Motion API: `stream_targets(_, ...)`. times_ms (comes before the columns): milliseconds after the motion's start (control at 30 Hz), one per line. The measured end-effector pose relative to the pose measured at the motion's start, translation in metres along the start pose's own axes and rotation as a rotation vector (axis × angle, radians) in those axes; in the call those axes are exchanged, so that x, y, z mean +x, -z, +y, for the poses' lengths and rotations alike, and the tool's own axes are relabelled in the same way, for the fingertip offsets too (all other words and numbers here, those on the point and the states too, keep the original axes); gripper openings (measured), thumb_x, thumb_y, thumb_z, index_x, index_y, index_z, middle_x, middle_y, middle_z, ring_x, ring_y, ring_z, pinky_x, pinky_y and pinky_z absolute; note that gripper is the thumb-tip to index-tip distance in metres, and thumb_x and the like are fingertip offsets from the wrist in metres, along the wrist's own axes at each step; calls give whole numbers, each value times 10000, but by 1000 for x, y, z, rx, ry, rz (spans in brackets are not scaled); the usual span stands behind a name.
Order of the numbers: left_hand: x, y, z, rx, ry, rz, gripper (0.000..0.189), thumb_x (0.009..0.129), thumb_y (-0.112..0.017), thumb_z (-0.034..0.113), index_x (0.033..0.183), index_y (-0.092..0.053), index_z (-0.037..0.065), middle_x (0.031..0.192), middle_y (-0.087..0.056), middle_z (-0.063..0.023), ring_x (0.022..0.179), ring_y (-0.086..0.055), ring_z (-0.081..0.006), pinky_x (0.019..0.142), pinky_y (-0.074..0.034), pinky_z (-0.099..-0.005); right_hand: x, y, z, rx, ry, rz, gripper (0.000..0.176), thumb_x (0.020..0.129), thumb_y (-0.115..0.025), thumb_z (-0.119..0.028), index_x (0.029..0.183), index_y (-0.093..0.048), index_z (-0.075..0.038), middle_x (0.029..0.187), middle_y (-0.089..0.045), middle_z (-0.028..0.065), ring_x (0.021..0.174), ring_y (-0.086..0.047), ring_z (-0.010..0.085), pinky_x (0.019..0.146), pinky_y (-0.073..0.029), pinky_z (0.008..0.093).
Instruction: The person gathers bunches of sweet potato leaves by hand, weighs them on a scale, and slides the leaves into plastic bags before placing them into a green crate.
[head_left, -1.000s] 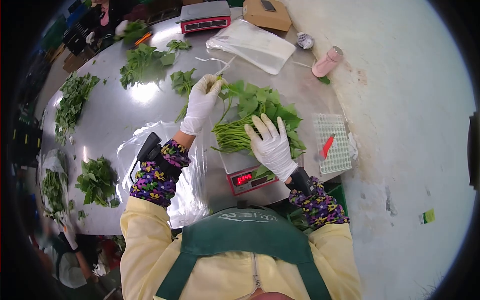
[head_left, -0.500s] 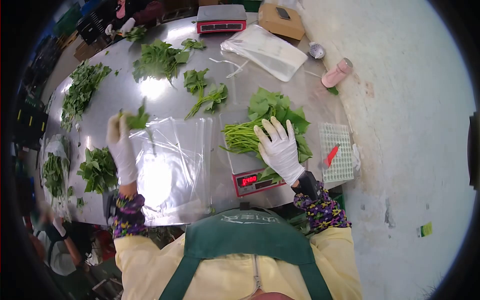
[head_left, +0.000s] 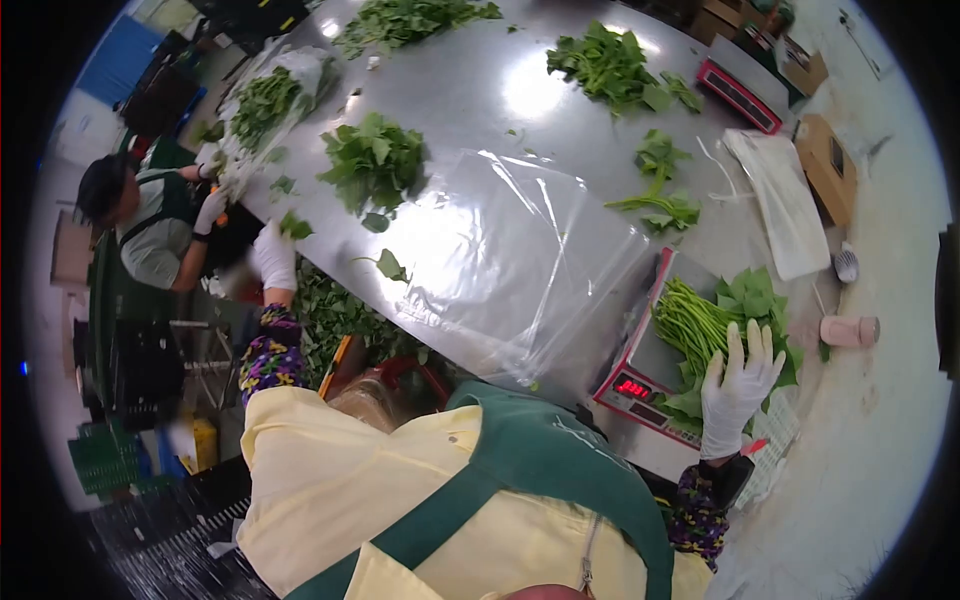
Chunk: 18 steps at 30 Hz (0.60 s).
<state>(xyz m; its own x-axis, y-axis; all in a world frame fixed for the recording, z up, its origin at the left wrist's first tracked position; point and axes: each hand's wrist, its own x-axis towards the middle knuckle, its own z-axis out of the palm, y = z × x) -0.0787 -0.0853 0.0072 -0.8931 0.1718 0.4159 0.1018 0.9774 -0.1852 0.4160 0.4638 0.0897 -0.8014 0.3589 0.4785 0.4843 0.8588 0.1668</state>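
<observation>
My left hand [head_left: 273,257], in a white glove, is beyond the table's near edge at the left. Its fingers are closed, with a green leaf [head_left: 296,226] poking out at the fingertips. My right hand [head_left: 741,388], also gloved, lies with fingers spread on the leafy end of a bunch of greens [head_left: 697,322]. That bunch rests on a red digital scale [head_left: 612,386], its stems pointing left; the lit digits are too blurred to read. Flat clear plastic bags [head_left: 520,265] lie between my hands. A loose leaf [head_left: 388,265] is at their left edge.
More leafy bunches [head_left: 375,165] lie across the metal table [head_left: 470,110]. Below its edge are heaped greens [head_left: 345,315]. A co-worker [head_left: 160,225] stands at left beside a bagged bunch [head_left: 265,108]. At right are a bag stack [head_left: 785,205], a pink bottle [head_left: 850,331] and the wall.
My view has turned left, so the table appears rotated. My left hand has moved from above the bags to beyond the table edge. My right hand stays on the bunch.
</observation>
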Motion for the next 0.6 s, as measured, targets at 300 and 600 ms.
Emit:
stream_targets(300, 10, 48, 140, -550, -262, 118, 404, 889, -671, 181, 1273, -591, 83, 1215, -628, -156, 1115, -593, -335, 943, -472, -415, 10, 29, 1, -10, -82, -17, 501, 766, -707, -168, 1257, -612, -188, 1327, -537, 54, 1289, -474, 267, 1085, -301, 588)
stream_targets(600, -24, 154, 335, -1107, -734, 195, 355, 866, -684, 37, 1212, -632, 98, 1189, -649, -117, 1089, -617, -272, 979, -474, -370, -7, 49, 1, -25, -140, -57, 460, 779, -702, -163, 1233, -626, -163, 1310, -544, 57, 1288, -470, 270, 1086, -295, 590)
